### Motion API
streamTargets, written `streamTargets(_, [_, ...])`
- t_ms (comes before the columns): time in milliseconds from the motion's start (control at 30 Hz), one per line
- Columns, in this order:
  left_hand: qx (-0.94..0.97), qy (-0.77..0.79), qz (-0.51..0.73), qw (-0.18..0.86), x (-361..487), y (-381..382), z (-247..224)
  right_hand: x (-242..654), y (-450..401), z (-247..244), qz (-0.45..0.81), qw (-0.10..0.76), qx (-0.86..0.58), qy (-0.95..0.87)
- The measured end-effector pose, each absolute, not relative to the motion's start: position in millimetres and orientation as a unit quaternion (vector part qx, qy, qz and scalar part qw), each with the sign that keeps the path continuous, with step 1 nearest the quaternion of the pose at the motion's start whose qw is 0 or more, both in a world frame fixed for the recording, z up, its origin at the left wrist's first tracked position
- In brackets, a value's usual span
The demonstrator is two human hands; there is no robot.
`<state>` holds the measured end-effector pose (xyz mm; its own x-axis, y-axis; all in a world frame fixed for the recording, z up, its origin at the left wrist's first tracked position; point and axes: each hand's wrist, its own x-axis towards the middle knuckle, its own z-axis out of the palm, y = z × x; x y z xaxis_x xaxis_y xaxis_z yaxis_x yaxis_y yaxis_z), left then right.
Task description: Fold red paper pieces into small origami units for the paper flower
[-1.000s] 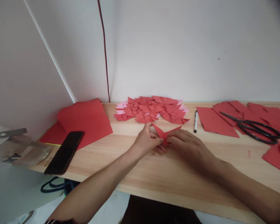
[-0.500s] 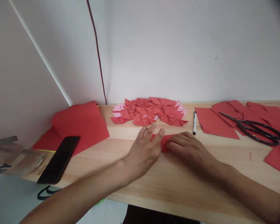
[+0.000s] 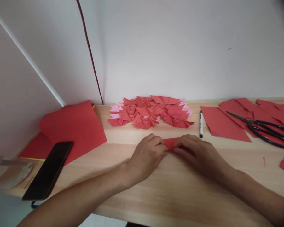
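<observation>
A small piece of red paper [image 3: 170, 143] lies low on the wooden table between my two hands, with its ends covered by my fingers. My left hand [image 3: 149, 154] is closed on its left end, fingers curled together. At the right end, my right hand [image 3: 196, 153] pinches the paper between thumb and fingers. Just beyond them sits a pile of folded red pieces [image 3: 150, 112], with pink ones [image 3: 116, 107] showing at its sides.
A black phone [image 3: 48, 170] overlaps large red sheets [image 3: 78, 129] on the left. To the right are a marker [image 3: 201, 124], cut red papers [image 3: 224, 124] and black-handled scissors [image 3: 264, 126]. The wall [image 3: 165, 47] rises behind the table [image 3: 137, 201].
My left hand's raised, spread fingers have come down and closed on the red paper. More of the paper shows between my hands. The view has shifted slightly.
</observation>
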<state>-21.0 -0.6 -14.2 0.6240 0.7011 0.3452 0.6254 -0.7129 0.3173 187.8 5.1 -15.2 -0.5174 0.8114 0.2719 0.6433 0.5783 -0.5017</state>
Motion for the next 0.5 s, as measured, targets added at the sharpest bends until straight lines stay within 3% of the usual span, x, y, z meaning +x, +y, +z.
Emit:
streamTargets(167, [0.880, 0.391, 0.243, 0.113, -18.8, -4.5, -14.2, 186.4, 5.8, -15.6, 0.174, 0.232, -0.456, -0.842])
streamTargets(500, [0.913, 0.364, 0.179, 0.048, -23.7, -19.6, -8.2, 181.5, 3.3, -12.5, 0.158, 0.201, -0.512, -0.820])
